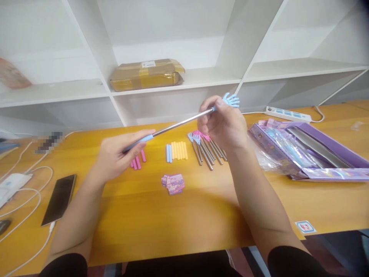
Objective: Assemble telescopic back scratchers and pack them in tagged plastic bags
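Note:
A back scratcher (182, 122) with a metal rod, a blue handle and a blue hand-shaped head is held above the table, its rod extended. My left hand (118, 152) is closed round the blue handle. Near the other end, my right hand (225, 121) pinches the rod just below the head. Under it lie several metal rods (208, 152) with pink and blue hand-shaped heads. Blue tubes (168, 153) and yellow tubes (179, 150) sit side by side in the middle. Pink tubes (138, 161) lie partly behind my left hand. Small printed cards (174, 183) are piled nearer me.
An open purple box (331, 174) with wrapped items stands at the right, beside clear plastic. A power strip (288, 114) is behind it. On the left are a phone (59, 199) and white cables. A taped carton (146, 75) rests on the shelf.

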Tool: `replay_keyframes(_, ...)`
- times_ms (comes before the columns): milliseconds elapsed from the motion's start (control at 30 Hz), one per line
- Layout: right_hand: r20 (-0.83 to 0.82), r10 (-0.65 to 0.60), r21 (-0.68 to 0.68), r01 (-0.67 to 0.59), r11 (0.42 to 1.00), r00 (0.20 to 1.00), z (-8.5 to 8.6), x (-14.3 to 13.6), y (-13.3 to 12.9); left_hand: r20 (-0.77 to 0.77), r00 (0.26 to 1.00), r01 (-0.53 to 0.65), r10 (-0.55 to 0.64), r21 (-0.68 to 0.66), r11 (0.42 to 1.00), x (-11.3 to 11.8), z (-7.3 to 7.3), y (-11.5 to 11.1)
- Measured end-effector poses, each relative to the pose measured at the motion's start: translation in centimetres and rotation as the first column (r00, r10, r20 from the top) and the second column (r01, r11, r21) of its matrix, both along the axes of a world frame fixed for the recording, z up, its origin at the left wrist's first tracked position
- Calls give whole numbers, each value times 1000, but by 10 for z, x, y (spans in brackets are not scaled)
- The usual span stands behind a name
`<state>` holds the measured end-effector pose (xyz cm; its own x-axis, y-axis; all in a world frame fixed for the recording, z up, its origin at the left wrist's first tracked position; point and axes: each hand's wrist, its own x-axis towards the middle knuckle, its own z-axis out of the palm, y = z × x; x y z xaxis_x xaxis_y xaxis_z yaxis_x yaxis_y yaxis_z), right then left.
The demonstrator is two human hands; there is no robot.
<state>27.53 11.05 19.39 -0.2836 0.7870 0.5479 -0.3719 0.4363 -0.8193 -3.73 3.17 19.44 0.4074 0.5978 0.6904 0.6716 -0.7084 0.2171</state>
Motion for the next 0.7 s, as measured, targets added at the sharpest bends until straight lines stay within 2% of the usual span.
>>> replay_keyframes(167, -56, 29, -126, -36, 991, 998, 6, 12, 5, 24, 1000, -2, 3, -16, 1000, -4, 0, 2)
replay_keyframes(267, -62, -96, -149, 86, 985, 993, 7, 16, 7, 11, 1000, -1, 1, -32, 999, -8, 0, 2)
replay_keyframes(400, 18, -236, -67, 237, 969, 972, 6, 18, 4, -9, 1000, 17, -17, -50, 999, -13, 1, 2)
replay_keyframes(567, 114, -314, 54, 310, 949, 942, 3, 22, 3, -26, 999, 41, -43, -43, 998, -15, 2, 1)
replay_keyframes(700, 142, -324, 124, 308, 943, 935, -2, 22, 6, -23, 998, 53, -54, -48, 997, -14, 4, 0)
